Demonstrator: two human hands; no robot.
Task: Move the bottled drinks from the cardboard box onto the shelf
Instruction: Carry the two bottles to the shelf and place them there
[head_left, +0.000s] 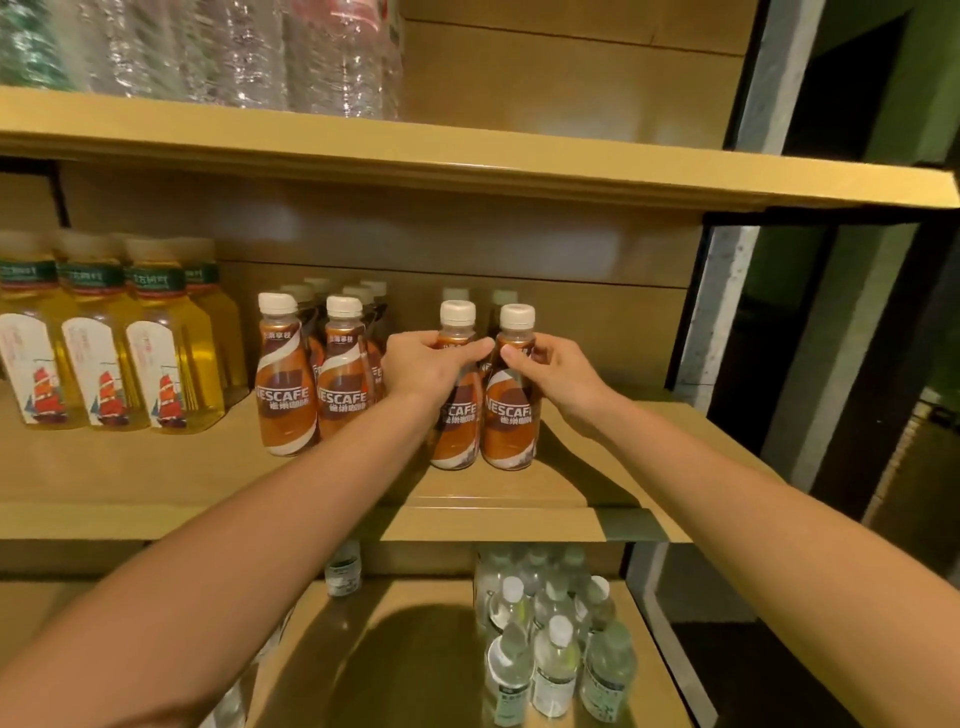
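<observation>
1. Tan wooden shelving fills our view, and we take the middle shelf (519, 499) as our landmark.
2. Our left hand (426, 366) is curled round the shoulder of the left Nescafé bottle (457, 431), with the fingers wrapped across its front just under the white cap.
3. Our right hand (556, 371) grips the right Nescafé bottle (511, 431) at the same height, thumb on the front and fingers round the far side.
4. Both bottles stand upright and touching, toward the right of the middle shelf and near its front edge. Their bases look set down on the board.
5. Just behind them on the middle shelf we see the caps of two more bottles (503, 297).
6. Further left on the middle shelf, a group of Nescafé bottles (311, 395) stands in rows, apart from the pair we hold.
7. At the left end of the middle shelf stand yellow tea bottles (104, 364) with ship labels.
8. Above the middle shelf, the upper shelf (467, 156) carries clear plastic bottles (234, 52), which are blurred.
9. Below the middle shelf, small water bottles (550, 649) with white caps cluster at the right, and a single bottle (343, 569) stands apart to their left.
</observation>
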